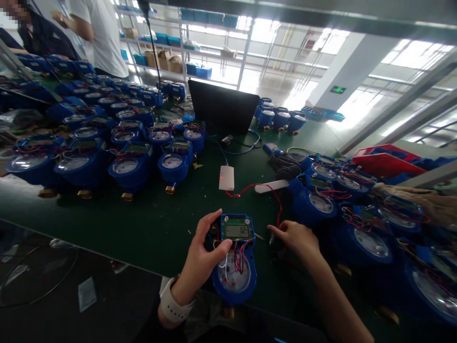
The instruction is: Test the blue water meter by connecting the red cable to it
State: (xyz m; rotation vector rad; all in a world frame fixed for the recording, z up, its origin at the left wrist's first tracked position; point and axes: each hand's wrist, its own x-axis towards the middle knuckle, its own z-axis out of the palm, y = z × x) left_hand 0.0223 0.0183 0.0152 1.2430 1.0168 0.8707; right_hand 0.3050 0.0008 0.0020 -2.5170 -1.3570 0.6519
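Blue meter by tabletop's near edge; L hand clasps its L side. R hand near-closed at red lead; hold unclear. Meter prob. heavy, rigid; grip casing, spare fragile wires.

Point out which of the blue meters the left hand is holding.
The blue meter at front centre, apart from the groups to either side: the left hand grips its side, thumb over its front, and its display shows digits.
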